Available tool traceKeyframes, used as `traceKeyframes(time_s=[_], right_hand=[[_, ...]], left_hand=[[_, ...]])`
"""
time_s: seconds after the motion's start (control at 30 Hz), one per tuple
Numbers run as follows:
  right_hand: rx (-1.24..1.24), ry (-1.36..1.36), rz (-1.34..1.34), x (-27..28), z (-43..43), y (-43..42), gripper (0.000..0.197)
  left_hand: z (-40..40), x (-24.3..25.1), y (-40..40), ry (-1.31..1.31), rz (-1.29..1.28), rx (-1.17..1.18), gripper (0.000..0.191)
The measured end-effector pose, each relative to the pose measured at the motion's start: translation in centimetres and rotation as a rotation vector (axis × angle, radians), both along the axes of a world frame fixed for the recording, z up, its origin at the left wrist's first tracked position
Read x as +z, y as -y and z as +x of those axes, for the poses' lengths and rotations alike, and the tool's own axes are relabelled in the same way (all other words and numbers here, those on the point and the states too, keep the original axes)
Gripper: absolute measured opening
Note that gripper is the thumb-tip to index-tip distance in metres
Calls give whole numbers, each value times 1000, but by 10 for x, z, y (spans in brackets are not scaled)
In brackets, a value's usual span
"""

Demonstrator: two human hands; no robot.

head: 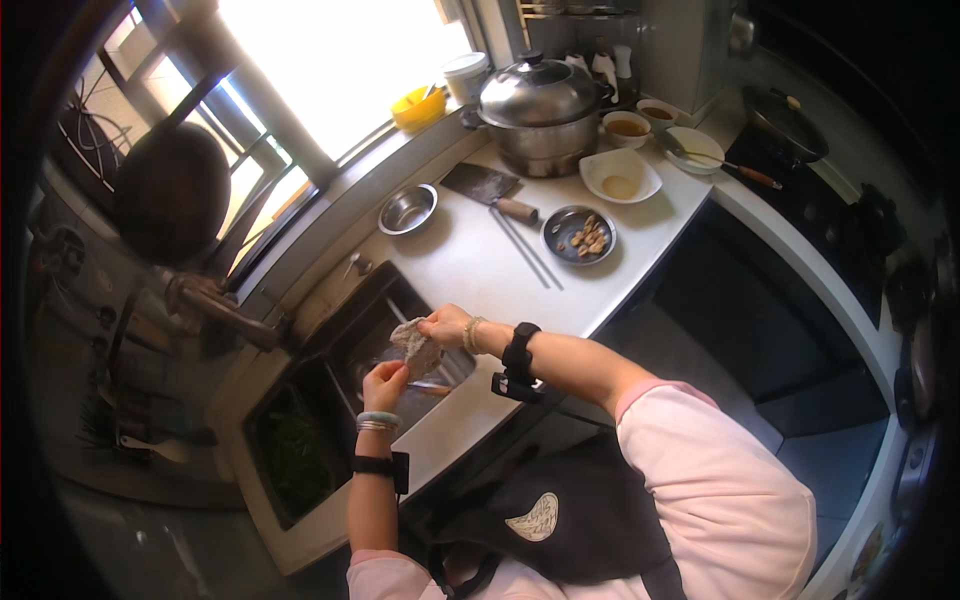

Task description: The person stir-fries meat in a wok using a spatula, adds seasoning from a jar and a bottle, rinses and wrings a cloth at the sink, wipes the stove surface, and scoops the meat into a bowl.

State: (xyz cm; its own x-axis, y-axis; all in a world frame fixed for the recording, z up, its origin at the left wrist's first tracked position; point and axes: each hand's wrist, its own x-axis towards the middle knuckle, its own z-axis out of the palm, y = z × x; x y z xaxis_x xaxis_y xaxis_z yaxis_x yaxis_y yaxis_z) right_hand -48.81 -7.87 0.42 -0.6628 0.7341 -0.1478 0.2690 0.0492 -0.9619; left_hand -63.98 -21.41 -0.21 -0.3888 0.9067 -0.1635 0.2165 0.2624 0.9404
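Over the right basin of a double sink [454, 379], a crumpled greyish-white dishcloth [411, 339] is stretched between my two hands. My right hand [447, 326] pinches its upper edge. Lower down and to the left, my left hand [384, 382] grips the near end between thumb and fingers. Beneath the cloth, something with an orange-brown part [430, 389] shows in the basin, but its kind is unclear. Leafy greens [294, 454] lie in the left basin, in shadow. The faucet [251, 324] reaches in from the left.
On the white counter [480, 270] are a steel bowl [408, 209], a cleaver [486, 186], chopsticks [525, 247], a dish of brown pieces [579, 235], a white bowl [619, 175] and a large steamer pot [537, 120]. A wok [174, 193] hangs at left. Right is a stove [825, 217].
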Motion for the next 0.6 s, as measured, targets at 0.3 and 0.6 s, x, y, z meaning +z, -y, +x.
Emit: traceKeyframes(time_s=[0.3, 0.6], right_hand=[[-520, -159, 100, 18, 147, -47, 30], [-387, -291, 375, 6, 164, -33, 27]], left_hand=[[127, -26, -35, 258, -33, 270, 22], [179, -8, -69, 194, 10, 51, 17]])
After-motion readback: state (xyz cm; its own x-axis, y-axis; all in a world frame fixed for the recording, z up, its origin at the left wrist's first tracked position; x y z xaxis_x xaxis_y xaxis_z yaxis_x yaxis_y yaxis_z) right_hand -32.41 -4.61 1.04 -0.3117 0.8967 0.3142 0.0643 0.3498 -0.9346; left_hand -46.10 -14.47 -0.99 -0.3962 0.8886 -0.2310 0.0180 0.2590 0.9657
